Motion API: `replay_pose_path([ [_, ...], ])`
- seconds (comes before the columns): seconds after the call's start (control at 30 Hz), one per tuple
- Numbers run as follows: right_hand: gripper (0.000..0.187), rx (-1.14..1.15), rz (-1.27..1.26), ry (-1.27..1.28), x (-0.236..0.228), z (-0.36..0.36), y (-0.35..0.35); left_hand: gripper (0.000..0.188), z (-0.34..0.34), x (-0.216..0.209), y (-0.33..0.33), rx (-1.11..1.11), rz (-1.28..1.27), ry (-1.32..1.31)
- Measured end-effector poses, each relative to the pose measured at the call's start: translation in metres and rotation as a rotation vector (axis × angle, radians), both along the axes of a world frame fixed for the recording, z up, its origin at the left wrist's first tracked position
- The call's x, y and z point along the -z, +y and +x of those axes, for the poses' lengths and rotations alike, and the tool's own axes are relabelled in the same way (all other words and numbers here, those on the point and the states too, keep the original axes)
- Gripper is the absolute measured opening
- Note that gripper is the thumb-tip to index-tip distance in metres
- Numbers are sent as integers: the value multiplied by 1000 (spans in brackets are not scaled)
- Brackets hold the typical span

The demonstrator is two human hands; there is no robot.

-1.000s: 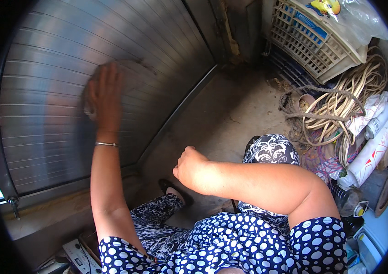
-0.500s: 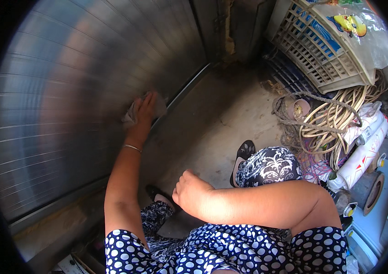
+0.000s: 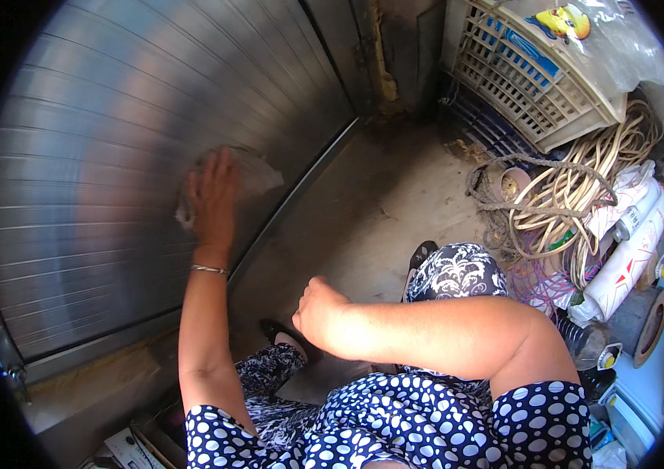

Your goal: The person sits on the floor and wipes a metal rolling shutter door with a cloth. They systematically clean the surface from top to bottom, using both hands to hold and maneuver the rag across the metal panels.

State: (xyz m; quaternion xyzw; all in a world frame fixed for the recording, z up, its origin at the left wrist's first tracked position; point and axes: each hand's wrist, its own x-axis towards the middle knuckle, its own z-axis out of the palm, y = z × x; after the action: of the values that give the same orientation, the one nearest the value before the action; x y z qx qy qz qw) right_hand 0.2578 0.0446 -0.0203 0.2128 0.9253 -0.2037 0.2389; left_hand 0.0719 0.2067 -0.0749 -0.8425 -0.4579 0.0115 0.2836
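My left hand [image 3: 213,199] lies against a ribbed, shiny metal door panel [image 3: 74,211], fingers stretched out over a thin pale cloth [image 3: 258,173]. The cloth spreads out on both sides of the hand, pressed flat to the panel near its lower edge. A bracelet circles my left wrist. My right hand [image 3: 323,319] is closed in a loose fist in front of my body, the forearm bent across from the right. Nothing sticks out of that fist, and it touches neither the door nor the cloth.
On the right a cream plastic crate [image 3: 534,86] stands tilted. Below it lie coiled cables [image 3: 574,203], a grey rope [image 3: 496,209], a pink cup [image 3: 513,184] and a white wrapped roll [image 3: 629,258]. The concrete floor [image 3: 394,195] runs along the door's bottom edge.
My left hand has moved left and slightly up the panel with the cloth, which now shows more on its right. My right fist has stayed nearly in place, shifting slightly up.
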Motion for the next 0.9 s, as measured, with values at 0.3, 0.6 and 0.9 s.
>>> replay_pose_path([
  [0.3,54,41,77,-19,-1,6,13,64,-6,-221,26,-11,520,-35],
  [0.6,52,43,79,-14,0,2,12,72,-1,-232,47,-69,667,27],
  [0.9,52,35,93,21,-7,9,4,64,22,-65,34,65,86,98],
])
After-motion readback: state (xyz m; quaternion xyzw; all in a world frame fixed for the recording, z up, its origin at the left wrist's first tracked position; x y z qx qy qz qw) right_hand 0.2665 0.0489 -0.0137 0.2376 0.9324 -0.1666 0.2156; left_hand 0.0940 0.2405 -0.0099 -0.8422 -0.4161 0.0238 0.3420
